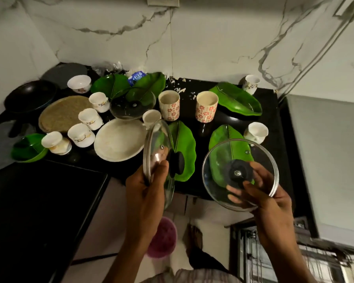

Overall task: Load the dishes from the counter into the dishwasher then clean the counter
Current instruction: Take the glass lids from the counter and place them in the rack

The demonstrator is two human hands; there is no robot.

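A black counter [243, 119] runs along a marbled wall, crowded with dirty dishes: green leaf-shaped plates [236, 99], a round white plate [120, 139] with a smeared face, a black pan [30, 97], a woven mat [62, 113], two tall cups with red flowers [169, 105] and several small white cups [81, 135]. A third glass lid [131, 105] lies flat among them. Nearer the front edge, the right hand [268, 199] holds a glass lid [240, 174] almost level, underside up, fingers curled beneath around its black knob and thumb over the steel rim. The left hand [145, 193] grips a second glass lid [158, 160] by its rim, stood on edge, knob facing right. Both lids hang above the counter's front edge.
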